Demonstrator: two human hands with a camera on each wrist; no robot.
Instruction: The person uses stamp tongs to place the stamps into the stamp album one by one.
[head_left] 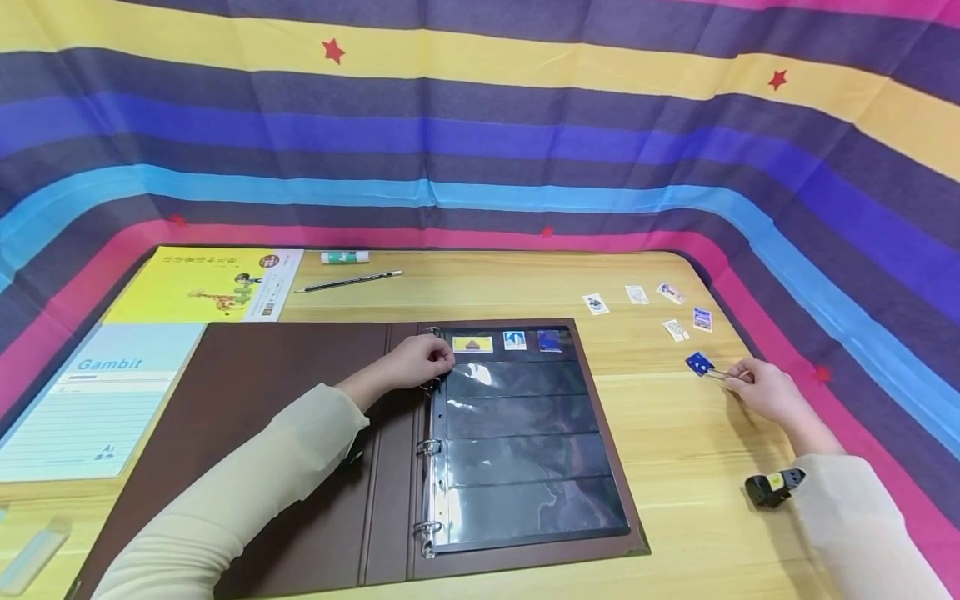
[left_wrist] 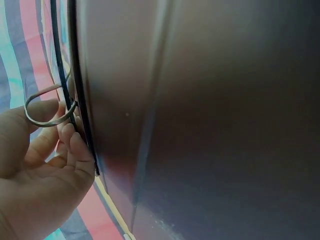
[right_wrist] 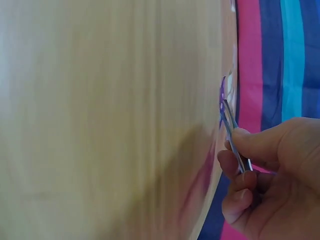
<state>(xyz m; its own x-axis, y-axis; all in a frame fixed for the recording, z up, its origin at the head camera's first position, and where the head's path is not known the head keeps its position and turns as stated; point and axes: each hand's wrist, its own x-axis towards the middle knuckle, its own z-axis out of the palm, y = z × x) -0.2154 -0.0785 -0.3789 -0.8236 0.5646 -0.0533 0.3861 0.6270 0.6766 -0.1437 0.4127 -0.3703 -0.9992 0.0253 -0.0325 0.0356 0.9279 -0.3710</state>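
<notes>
An open brown stamp album (head_left: 285, 350) has a black pocket page (head_left: 517, 417) on its metal rings. Three stamps sit in the page's top row, among them a yellow stamp (head_left: 472, 344). At the page's inner edge, by the top ring (left_wrist: 50, 122), my left hand (head_left: 420, 361) pinches the page with curled fingers. Off to the album's right, my right hand (head_left: 765, 392) grips metal tweezers (right_wrist: 232, 135) between thumb and fingers. Their tips hold a dark blue stamp (head_left: 699, 363) over the table.
Several loose stamps, one of them purple (head_left: 702, 319), lie beyond the right hand. At the back are a glue stick (head_left: 345, 257), a pencil (head_left: 351, 282) and a yellow booklet (head_left: 202, 283). A Gambit notepad (head_left: 97, 400) lies left. Striped cloth (head_left: 480, 150) borders the table.
</notes>
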